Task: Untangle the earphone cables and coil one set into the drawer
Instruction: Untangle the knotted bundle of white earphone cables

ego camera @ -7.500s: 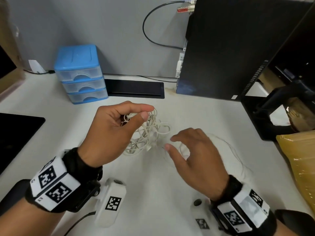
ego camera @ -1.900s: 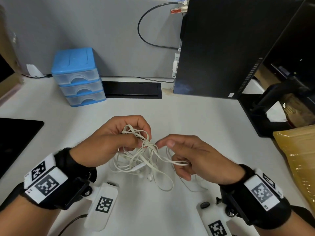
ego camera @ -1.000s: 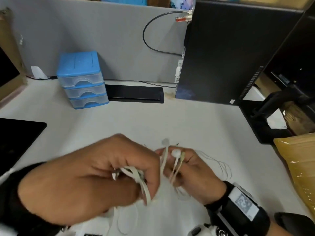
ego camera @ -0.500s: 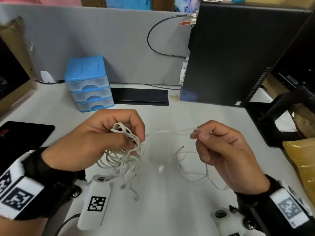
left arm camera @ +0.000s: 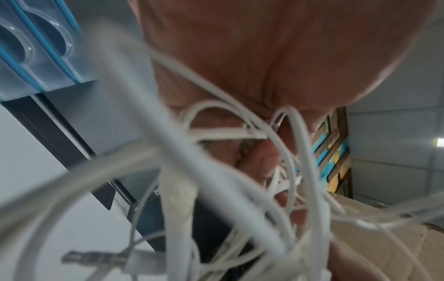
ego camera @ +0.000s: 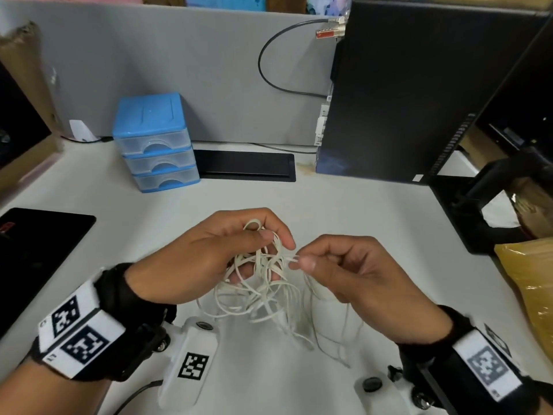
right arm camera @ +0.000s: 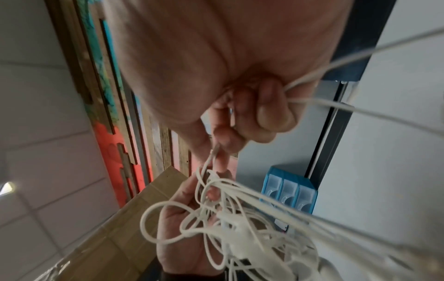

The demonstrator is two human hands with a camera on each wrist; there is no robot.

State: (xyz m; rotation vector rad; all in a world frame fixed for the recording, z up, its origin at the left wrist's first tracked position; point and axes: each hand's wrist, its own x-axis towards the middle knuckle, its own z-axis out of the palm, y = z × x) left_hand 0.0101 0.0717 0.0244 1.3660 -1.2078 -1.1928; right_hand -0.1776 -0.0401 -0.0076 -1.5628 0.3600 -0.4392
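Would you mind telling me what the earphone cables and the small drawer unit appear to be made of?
Cables: likely soft rubbery plastic, matte off-white; they bend into loose loops. Drawer unit: looks like hard moulded plastic, with an opaque blue frame and translucent, slightly glossy drawer fronts.

The earphone cables (ego camera: pixel 257 283) are off-white, nearly the tone of the pale grey-white desk (ego camera: pixel 344 211) under them. Behind the cables stands a drawer unit (ego camera: pixel 155 142) with a bright blue top and frame and three clear, frosted drawer fronts. Right of the drawer unit lie a black flat panel (ego camera: pixel 245 169) and a black computer tower (ego camera: pixel 419 91). The wristbands (ego camera: pixel 80 330) are black with white tags bearing black square-block codes.
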